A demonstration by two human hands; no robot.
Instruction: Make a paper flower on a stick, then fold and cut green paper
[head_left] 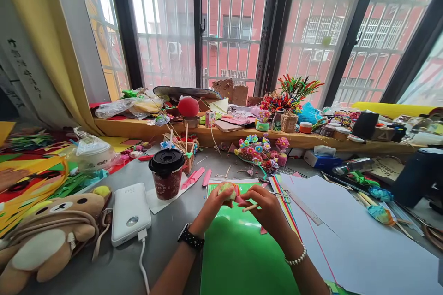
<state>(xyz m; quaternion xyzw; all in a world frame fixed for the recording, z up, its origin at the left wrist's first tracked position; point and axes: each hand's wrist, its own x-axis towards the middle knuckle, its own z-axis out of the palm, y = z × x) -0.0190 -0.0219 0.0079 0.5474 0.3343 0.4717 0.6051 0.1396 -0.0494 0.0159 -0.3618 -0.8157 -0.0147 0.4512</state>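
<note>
My left hand (215, 203), with a black watch on the wrist, is closed round a small round yellow-green paper piece (226, 189). My right hand (265, 205), with a pearl bracelet on the wrist, pinches a thin wooden stick (249, 208) that points toward the paper piece, with a bit of pink showing between the fingers. Both hands meet above a green sheet (238, 258) on the grey table (166, 244).
A lidded coffee cup (166, 173) and a white power bank (130, 212) lie left of the hands, a plush bear (48, 235) further left. White paper sheets (353, 239) and a ruler (306, 209) lie right. Paper flowers (259, 150) and craft clutter fill the windowsill.
</note>
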